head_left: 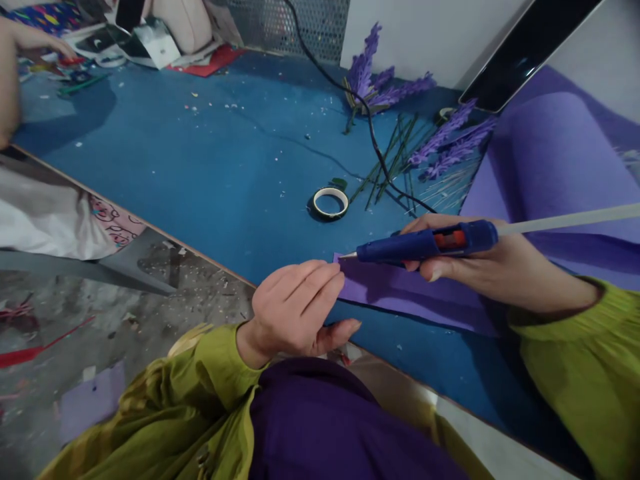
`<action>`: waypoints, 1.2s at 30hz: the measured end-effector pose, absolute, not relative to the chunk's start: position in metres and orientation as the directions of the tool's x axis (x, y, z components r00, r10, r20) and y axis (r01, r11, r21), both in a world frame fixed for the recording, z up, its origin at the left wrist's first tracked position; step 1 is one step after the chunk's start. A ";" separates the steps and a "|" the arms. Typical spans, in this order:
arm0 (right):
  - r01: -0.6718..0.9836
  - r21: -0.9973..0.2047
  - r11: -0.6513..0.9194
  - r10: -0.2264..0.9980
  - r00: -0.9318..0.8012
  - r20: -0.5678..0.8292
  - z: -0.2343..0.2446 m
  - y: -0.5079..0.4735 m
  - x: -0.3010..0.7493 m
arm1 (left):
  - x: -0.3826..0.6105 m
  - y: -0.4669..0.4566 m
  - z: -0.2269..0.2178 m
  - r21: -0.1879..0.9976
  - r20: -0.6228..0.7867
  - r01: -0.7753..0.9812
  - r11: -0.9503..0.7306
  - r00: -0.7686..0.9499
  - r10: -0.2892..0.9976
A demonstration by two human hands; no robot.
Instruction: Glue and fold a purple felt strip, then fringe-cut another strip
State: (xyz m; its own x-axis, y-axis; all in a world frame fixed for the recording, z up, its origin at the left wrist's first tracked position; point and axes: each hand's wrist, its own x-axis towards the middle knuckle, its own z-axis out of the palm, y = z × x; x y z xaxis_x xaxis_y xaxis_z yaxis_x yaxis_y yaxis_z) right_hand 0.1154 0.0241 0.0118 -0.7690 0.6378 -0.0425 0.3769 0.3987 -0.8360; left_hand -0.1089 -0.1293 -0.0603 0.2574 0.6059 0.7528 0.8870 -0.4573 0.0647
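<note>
One roll of tape [331,203] on the desk [200,147], and we'll count out from it. Nearer us than the tape: one glue gun [425,245], one purple sheet [400,293], and two hands of ours, left hand [295,310] and right hand [475,267]. Beyond the tape we make it two lots of purple flower sprigs, a far cluster [373,80] and a nearer cluster [450,143], plus green stems [395,157] too tangled to number. One black cable [320,67] passes the tape. Right of it, one purple roll [550,160] and one dark screen [525,53]. Far left, one co-worker's hand [30,43].
</note>
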 end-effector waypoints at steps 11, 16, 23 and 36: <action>0.378 -0.845 0.378 0.644 -0.764 -0.054 0.012 0.023 0.114 | -0.107 -0.127 -0.059 0.054 0.785 0.884 -0.464 0.249 0.567; 0.342 -0.840 0.421 0.637 -0.771 0.005 0.011 0.022 0.114 | -0.109 -0.128 -0.057 0.055 0.772 0.878 -0.475 0.264 0.578; 0.318 -0.845 0.431 0.618 -0.786 0.019 0.012 0.021 0.113 | -0.109 -0.128 -0.057 0.044 0.772 0.882 -0.469 0.268 0.577; 0.334 -0.837 0.434 0.694 -0.716 0.075 0.012 0.022 0.117 | -0.097 -0.131 -0.035 0.110 0.710 0.856 -0.505 0.288 0.643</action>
